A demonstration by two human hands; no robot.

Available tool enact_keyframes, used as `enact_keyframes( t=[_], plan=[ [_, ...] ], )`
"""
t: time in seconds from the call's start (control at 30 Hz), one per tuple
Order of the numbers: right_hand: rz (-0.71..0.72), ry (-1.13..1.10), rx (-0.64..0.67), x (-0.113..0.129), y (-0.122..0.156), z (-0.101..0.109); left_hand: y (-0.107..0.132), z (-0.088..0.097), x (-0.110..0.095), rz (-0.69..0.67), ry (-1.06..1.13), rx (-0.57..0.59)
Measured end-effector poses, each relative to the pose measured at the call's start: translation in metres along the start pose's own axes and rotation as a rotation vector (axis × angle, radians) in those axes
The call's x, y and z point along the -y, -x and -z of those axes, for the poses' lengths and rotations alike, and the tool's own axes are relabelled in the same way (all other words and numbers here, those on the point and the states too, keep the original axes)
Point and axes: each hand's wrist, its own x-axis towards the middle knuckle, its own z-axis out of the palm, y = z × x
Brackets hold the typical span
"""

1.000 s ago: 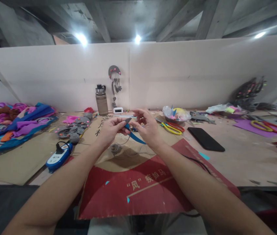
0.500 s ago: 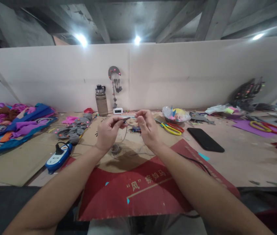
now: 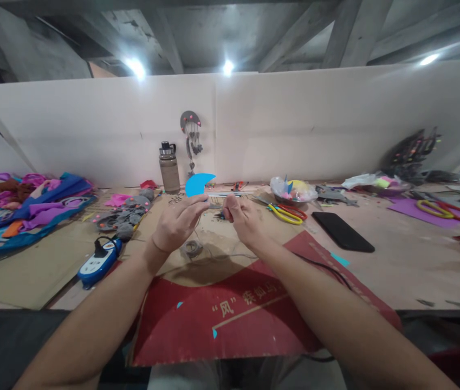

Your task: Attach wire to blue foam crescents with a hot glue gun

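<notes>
My left hand [image 3: 179,221] is closed in a pinch, with a bright blue crescent-shaped piece [image 3: 198,186] rising just above its fingertips. A small greyish bit [image 3: 215,206] shows between the two hands. My right hand [image 3: 243,218] is curled with fingers pressed together, close to the left; what it pinches is hidden. Below them, a small spool of grey cord [image 3: 192,248] lies on the cardboard, its cord trailing to the right.
Red-and-brown cardboard [image 3: 262,330] covers the table in front. Yellow-and-red scissors [image 3: 289,214], a black phone [image 3: 342,232] and a plastic-wrapped bowl [image 3: 292,190] lie right. A power strip [image 3: 99,262], grey felt pieces [image 3: 126,216], coloured cloth [image 3: 43,208] and a bottle [image 3: 169,172] stand left.
The blue crescent has turned up into view above my left hand, covering the small white clock. My right hand has curled tighter, and the cord near the left hand no longer shows raised.
</notes>
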Motion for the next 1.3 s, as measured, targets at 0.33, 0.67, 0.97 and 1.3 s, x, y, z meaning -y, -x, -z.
enact_keyframes(
  t=[0.33, 0.67, 0.97, 1.3],
  plan=[
    [-0.095, -0.089, 0.065, 0.006, 0.000, -0.002, 0.000, -0.004, 0.005, -0.286, -0.144, -0.082],
    [-0.158, -0.162, 0.182, 0.010, 0.001, -0.002, 0.001, -0.002, 0.008, -0.311, -0.148, -0.060],
    [-0.218, -0.414, 0.202, 0.000, 0.001, -0.001, 0.001, -0.004, 0.006, -0.263, -0.101, -0.112],
    [-0.080, -0.296, -0.006, 0.012, 0.003, -0.003, -0.002, -0.007, -0.001, 0.091, 0.134, -0.242]
  ],
)
